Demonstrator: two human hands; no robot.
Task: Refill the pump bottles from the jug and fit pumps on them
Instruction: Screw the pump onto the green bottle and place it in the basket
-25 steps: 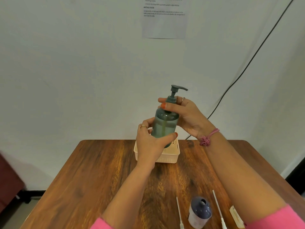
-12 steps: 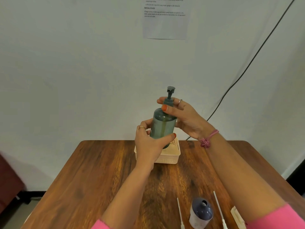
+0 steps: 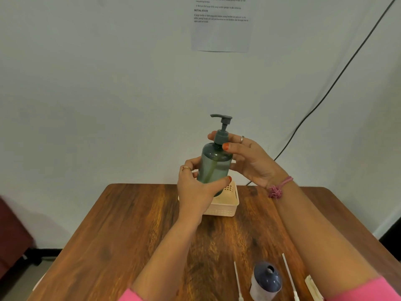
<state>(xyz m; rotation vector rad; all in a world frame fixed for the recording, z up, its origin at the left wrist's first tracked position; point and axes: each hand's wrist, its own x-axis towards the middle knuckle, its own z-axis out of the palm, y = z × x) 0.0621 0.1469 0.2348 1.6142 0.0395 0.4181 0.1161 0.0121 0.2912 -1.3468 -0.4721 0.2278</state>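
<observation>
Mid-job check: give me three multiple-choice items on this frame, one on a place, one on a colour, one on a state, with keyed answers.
1. The green bottle is: A) on the table B) held above the basket C) on the floor
2. Its pump is: A) grey-green B) white C) red
3. The dark-capped bottle at the near edge has: A) a pump fitted B) an open neck, no pump C) a cork

Answers: B, the left hand holds its body in the air; A, it matches the bottle; B, the neck hole shows.
</observation>
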